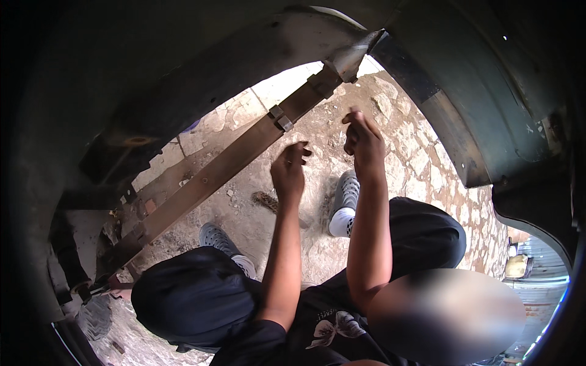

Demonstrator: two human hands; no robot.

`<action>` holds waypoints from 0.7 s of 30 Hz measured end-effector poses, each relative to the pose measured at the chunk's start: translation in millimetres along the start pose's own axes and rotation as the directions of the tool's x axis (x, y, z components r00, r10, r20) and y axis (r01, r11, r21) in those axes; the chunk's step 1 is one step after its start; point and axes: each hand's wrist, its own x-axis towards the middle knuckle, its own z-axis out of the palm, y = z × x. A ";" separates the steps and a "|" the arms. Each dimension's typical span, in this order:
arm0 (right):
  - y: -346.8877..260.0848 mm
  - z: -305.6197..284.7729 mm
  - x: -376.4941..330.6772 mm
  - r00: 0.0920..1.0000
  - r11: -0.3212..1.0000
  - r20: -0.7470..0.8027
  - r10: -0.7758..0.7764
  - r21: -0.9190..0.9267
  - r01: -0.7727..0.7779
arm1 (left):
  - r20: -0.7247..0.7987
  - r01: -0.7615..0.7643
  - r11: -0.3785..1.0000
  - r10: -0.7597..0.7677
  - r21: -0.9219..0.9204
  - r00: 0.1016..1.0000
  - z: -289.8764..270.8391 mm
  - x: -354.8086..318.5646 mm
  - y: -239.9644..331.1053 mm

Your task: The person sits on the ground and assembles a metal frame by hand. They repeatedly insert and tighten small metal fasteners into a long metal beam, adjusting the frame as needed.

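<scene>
My left hand (288, 172) is raised below a long rusty leaf spring (210, 174), near a metal clip (281, 118) wrapped round it. Its fingers are loosely bent with gaps between them, and nothing shows in them. To the right and a little farther forward is my right hand (366, 139), its fingers curled in towards the palm. Whether a small thing is inside them is hidden. A gap separates the two hands. The spring slants from the lower left up to a bracket (349, 61) at the top, with another clip (323, 82) near that end.
A dark curved metal panel (226, 67) arches over the spring. A greenish panel (488, 91) hangs at the right. Between my grey shoes (345, 195) a brown, rough, elongated piece (265, 200) lies on the stony ground (421, 161). My bent knees flank my arms.
</scene>
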 end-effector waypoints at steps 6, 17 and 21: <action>30.3 37.6 78.6 0.992 0.678 0.037 -0.117 -0.727 0.107 | 0.025 -0.199 0.879 0.209 0.433 0.978 -21.5 81.3 36.7; 84.5 30.2 153.6 0.968 0.807 -0.251 0.016 -0.569 -0.160 | 0.277 -0.364 0.439 0.251 0.821 0.927 -9.3 123.5 20.8; 58.5 61.6 146.7 0.953 0.866 -0.288 -0.098 -0.496 -0.061 | 0.273 -0.348 0.464 0.223 0.814 0.936 -14.3 127.4 22.5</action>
